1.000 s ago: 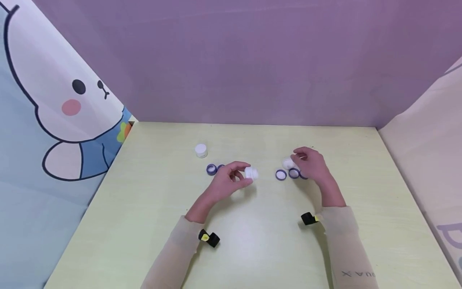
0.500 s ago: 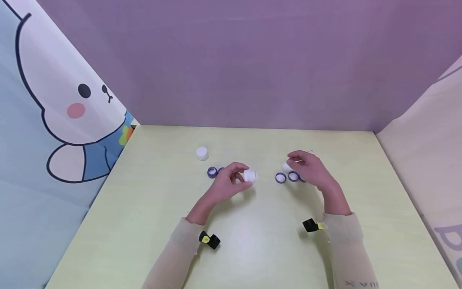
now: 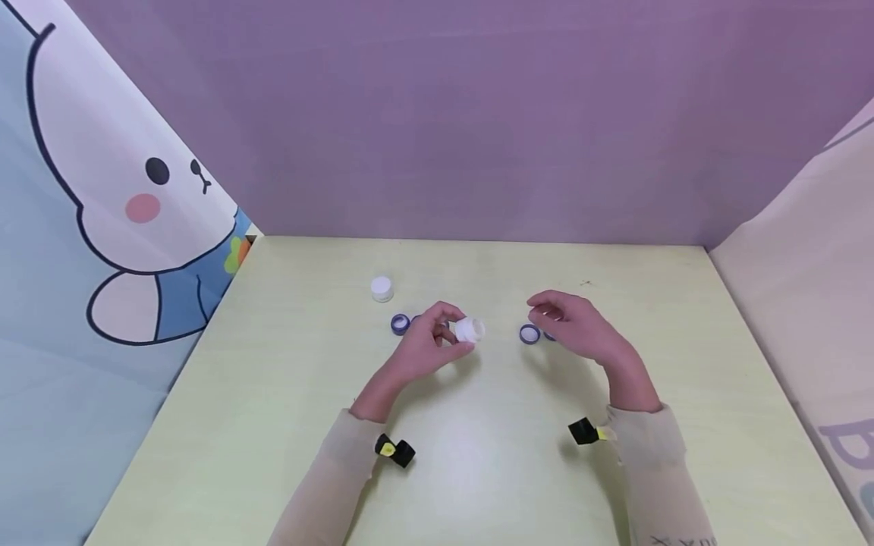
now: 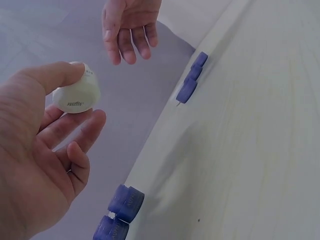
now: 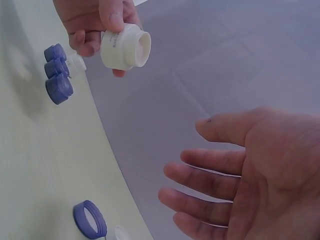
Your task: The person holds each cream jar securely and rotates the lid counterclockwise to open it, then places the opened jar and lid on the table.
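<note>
My left hand (image 3: 452, 331) grips a small white open jar (image 3: 470, 330) between thumb and fingers just above the table, its mouth turned toward my right hand (image 3: 542, 315). In the left wrist view the jar (image 4: 76, 94) sits under my thumb. In the right wrist view the jar (image 5: 125, 47) shows an empty inside. My right hand (image 5: 220, 175) hovers open, palm up and holding nothing, above two purple caps (image 3: 529, 334). Two more purple caps (image 3: 399, 324) lie behind my left hand.
A closed small white jar (image 3: 381, 288) stands at the back left of the pale yellow table (image 3: 478, 470). A purple wall closes the back. A cartoon rabbit panel (image 3: 102, 212) borders the left and a plain panel (image 3: 806, 250) the right.
My right hand has let go of the white piece by the purple caps, opened and drifted left toward the jar. My left hand has barely moved.
</note>
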